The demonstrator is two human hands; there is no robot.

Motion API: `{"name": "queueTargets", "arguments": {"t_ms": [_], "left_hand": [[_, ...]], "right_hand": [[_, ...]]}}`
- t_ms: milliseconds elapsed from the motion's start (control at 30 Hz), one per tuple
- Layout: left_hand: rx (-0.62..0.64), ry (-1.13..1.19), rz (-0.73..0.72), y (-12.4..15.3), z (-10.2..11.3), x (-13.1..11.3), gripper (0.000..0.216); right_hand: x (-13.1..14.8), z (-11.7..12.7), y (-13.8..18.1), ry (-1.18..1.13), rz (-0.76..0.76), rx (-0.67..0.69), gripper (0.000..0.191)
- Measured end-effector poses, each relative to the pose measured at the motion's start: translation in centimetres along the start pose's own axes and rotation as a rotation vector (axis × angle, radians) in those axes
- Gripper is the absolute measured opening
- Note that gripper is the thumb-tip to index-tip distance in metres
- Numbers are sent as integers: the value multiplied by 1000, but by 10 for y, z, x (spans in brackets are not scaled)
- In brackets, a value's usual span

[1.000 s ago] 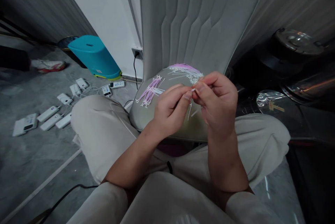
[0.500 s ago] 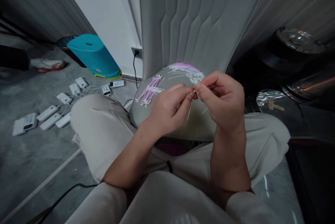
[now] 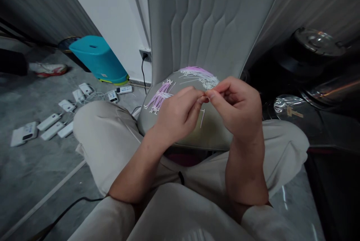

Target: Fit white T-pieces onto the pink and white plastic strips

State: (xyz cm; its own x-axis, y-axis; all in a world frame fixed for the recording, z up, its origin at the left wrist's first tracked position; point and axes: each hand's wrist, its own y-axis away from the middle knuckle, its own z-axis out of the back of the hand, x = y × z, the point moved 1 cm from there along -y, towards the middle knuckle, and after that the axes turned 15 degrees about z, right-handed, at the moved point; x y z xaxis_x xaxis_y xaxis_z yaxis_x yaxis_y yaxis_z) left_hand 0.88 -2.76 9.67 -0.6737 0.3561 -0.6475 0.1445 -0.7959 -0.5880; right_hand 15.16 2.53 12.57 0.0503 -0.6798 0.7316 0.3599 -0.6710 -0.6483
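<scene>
Fingers (image 3: 214, 96) of left hand (image 3: 177, 117) and right hand (image 3: 236, 109) pinch tiny white piece, probably plastic (image 3: 207, 99).

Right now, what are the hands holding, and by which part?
The left hand and right hand pinch a tiny white strip between their fingertips; which part of it is hidden.

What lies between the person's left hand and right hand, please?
In the head view, a thin white strip lies between the left hand and right hand, over the grey cushion.
</scene>
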Motion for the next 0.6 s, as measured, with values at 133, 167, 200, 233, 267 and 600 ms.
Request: {"name": "queueTargets", "arguments": {"t_ms": [133,167,200,233,267,600], "left_hand": [[-57,95,-39,-2,4,-4,18],[-67,119,-34,-2,4,-5,19],[-75,139,-25,-3,5,-6,19],[-82,156,-15,-3,5,-6,20],[-89,169,-6,-4,6,-6,19],[-188,225,44,-7,1,4,24]], "right_hand": [[-1,-7,0,-191,-2,-100,18],[-1,-8,0,-239,-5,-123,18],[-2,-9,0,-284,-12,-144,19],[-3,-10,1,-323,-25,-159,20],[-4,-11,1,-357,-42,-169,21],[-7,-16,0,-511,-81,-250,21]]}}
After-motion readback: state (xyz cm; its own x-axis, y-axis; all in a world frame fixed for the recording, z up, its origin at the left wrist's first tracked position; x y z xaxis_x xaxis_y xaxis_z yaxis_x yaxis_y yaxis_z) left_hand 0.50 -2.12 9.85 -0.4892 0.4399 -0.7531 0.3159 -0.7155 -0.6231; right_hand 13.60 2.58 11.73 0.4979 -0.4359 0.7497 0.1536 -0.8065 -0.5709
